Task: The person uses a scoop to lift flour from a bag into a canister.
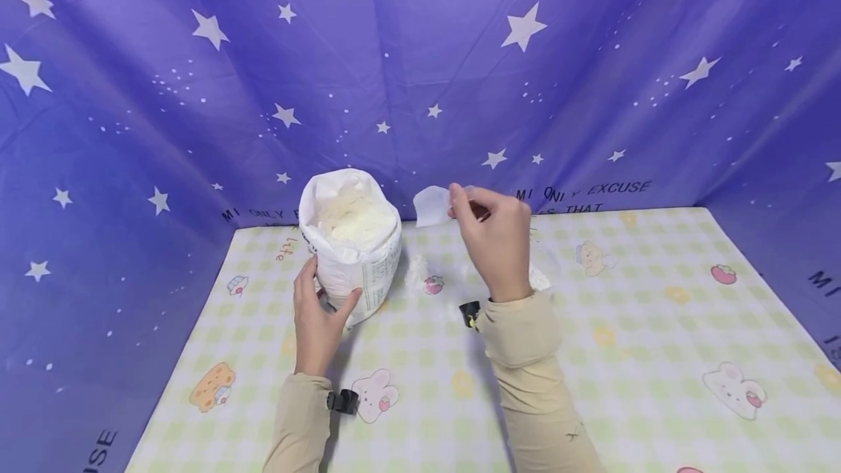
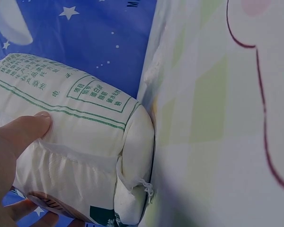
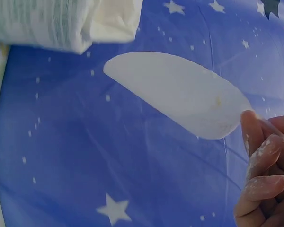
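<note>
An opened white flour bag stands on the table, filled near the top with pale flour. My left hand holds the bag low on its near left side. In the left wrist view its thumb presses the bag's printed face and the fingers lie around the far side. My right hand pinches the handle of a white translucent scoop, raised to the right of the bag. The scoop's bowl points toward the bag; only small specks show in it. White powder dusts the right fingers.
Spilled white powder lies beside the bag. Another white heap, partly hidden by the right wrist, sits within a faint clear outline. A checked cloth covers the table, and a blue starry curtain hangs right behind it.
</note>
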`<action>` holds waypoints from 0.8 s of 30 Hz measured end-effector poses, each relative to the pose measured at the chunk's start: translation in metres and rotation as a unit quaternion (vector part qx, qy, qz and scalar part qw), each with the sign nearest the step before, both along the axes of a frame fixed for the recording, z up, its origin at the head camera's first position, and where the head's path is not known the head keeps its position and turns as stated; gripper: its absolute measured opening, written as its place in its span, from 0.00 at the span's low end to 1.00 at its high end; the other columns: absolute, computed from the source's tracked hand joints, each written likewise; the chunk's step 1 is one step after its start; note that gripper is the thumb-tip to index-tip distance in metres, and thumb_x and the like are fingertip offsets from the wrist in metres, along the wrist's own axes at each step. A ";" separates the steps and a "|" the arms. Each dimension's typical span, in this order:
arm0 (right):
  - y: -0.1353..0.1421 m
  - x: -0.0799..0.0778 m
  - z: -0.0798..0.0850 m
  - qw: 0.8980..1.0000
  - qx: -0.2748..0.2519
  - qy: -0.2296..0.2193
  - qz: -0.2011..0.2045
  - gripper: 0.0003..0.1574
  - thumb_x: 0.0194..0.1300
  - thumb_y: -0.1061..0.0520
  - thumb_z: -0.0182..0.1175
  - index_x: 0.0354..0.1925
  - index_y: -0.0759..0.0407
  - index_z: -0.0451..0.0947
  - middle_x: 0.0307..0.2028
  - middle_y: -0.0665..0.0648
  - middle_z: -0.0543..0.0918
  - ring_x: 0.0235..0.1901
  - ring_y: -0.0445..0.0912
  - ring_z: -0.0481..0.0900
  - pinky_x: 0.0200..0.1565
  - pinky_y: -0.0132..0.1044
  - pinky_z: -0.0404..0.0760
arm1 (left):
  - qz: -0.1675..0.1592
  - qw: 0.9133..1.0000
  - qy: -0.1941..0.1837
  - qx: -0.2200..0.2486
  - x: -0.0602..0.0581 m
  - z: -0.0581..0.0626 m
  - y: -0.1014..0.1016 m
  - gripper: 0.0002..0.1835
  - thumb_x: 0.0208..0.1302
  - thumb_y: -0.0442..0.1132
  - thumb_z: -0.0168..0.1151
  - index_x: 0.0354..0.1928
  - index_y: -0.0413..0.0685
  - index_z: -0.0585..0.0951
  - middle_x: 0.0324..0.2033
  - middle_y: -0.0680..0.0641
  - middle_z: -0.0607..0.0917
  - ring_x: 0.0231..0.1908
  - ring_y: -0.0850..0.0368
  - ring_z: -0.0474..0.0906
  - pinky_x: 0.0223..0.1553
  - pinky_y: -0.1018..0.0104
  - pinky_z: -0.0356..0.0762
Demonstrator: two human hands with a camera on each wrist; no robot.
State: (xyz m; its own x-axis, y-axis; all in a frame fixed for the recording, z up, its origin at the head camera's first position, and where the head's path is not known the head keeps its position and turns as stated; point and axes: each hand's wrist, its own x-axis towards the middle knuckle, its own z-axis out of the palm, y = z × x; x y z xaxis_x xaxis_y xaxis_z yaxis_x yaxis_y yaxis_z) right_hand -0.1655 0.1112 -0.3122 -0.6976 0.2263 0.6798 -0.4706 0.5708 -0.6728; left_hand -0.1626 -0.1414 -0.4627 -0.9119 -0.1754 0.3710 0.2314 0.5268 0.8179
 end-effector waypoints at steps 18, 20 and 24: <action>-0.056 -0.034 -0.023 0.993 0.004 -0.081 0.089 0.20 0.70 0.50 0.61 0.25 0.58 0.88 0.24 0.52 0.87 0.24 0.41 0.80 0.28 0.32 0.78 | 0.007 1.000 0.006 0.000 0.004 -0.001 -0.007 0.48 0.55 0.41 0.76 0.74 0.45 0.59 0.70 0.41 0.63 0.69 0.45 0.61 0.63 0.48 0.76; -0.058 -0.036 -0.026 0.993 0.014 -0.087 0.082 0.20 0.70 0.49 0.62 0.24 0.57 0.87 0.24 0.52 0.87 0.24 0.41 0.80 0.28 0.33 0.77 | 0.003 1.000 0.008 -0.002 0.004 0.000 -0.006 0.48 0.56 0.41 0.76 0.74 0.45 0.59 0.71 0.40 0.62 0.69 0.45 0.61 0.63 0.48 0.77; -0.057 -0.037 -0.029 0.994 0.054 -0.073 0.061 0.18 0.69 0.50 0.63 0.26 0.58 0.89 0.25 0.53 0.88 0.20 0.42 0.77 0.25 0.33 0.74 | -0.008 1.000 0.014 -0.003 0.002 0.000 -0.003 0.48 0.57 0.41 0.75 0.75 0.45 0.59 0.71 0.40 0.62 0.69 0.44 0.61 0.63 0.48 0.76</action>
